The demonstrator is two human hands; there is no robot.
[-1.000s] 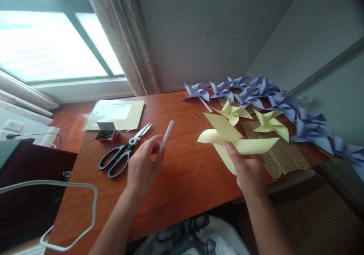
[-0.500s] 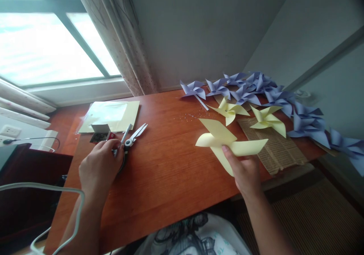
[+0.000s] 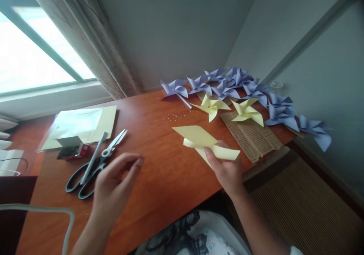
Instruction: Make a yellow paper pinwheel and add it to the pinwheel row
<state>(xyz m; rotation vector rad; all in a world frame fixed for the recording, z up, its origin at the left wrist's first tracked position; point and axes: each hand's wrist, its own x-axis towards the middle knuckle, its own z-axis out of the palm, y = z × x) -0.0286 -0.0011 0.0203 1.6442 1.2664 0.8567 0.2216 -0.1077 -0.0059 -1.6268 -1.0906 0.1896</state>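
Note:
My right hand (image 3: 227, 168) holds a pale yellow paper pinwheel (image 3: 196, 134) over the table, its thumb pressed on the middle where the blades meet. My left hand (image 3: 116, 181) is raised to the left of it, thumb and forefinger pinched together. Whatever is between those fingertips is too small to make out. Beside that hand lie black-handled scissors (image 3: 106, 152) with a white paper stick (image 3: 93, 158) resting across the handles. A small open box (image 3: 72, 150) with dark contents sits just beyond them.
Two finished-looking yellow pinwheels (image 3: 211, 105) lie on the wooden table (image 3: 159, 186), one partly on a printed brown paper sheet (image 3: 253, 143). Several purple pinwheels (image 3: 224, 90) line the back and right. Yellow paper in a clear sleeve (image 3: 109, 122) lies back left. A white cable (image 3: 36, 208) hangs front left.
My left hand has moved away from the small box, rightward toward the pinwheel, in a pinch. The right hand has tilted the yellow pinwheel flatter. The view has shifted right.

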